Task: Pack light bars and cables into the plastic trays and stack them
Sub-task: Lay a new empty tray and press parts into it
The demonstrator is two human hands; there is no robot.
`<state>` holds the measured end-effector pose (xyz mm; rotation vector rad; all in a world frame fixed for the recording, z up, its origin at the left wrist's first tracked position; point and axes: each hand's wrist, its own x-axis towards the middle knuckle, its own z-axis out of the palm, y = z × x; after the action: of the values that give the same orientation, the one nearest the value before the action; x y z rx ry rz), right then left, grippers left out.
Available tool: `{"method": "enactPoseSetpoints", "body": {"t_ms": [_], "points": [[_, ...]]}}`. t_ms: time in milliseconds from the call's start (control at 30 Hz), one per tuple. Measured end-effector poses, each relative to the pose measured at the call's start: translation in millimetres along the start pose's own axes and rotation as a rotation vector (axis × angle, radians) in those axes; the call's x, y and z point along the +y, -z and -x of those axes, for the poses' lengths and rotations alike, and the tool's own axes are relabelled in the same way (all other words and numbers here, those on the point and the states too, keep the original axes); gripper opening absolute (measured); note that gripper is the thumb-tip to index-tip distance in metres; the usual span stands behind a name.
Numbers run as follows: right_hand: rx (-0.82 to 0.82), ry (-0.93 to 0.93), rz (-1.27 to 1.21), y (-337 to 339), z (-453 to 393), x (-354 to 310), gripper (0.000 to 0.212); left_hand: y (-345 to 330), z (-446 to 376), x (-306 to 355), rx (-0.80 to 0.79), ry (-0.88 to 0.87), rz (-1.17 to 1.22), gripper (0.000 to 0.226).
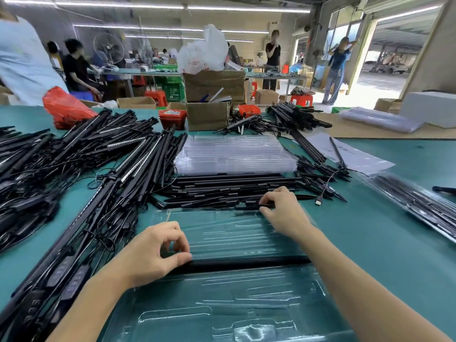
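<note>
left hand (158,250) pinched the light bar (246,264) end in the clear tray (222,304) slot; right hand (283,211) gripped a rod (246,207) at the tray's far edge. best seated end-first, pressed flat.

Surface: green mat-covered work table (407,243), w/ a brown cardboard sheet (357,130) over its far right part.
Near centre: clear moulded plastic tray (246,304), flat on mat.
Centre: row of black stake-like bars (234,191) lying crosswise, just behind tray.
Behind row: stack of clear plastic trays (234,154).
Left: big heap of black light bars w/ tangled cables (81,174); red plastic bag (65,107) at far edge.
Far centre: small red plastic bin (172,118), brown cardboard box (208,116).
Right: white paper sheet (357,154); filled clear tray (424,206) at edge.
</note>
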<state>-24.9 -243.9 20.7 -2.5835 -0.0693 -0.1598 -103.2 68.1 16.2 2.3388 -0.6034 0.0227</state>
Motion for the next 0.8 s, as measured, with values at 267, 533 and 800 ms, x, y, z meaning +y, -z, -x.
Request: {"method": "enactPoseSetpoints", "body": {"t_ms": [267,533,800], "points": [[0.049,0.109,-0.424,12,5,-6,0.005,0,-1,0,-0.007,-0.013,-0.056,0.044],[-0.725,0.202,-0.436,53,18,-4,0.011,-1,-2,0,-0.003,-0.001,-0.035,0.039],[-0.983,0.187,-0.309,63,31,-7,0.006,4,-6,2,-0.064,0.033,-0.122,0.045]]}}
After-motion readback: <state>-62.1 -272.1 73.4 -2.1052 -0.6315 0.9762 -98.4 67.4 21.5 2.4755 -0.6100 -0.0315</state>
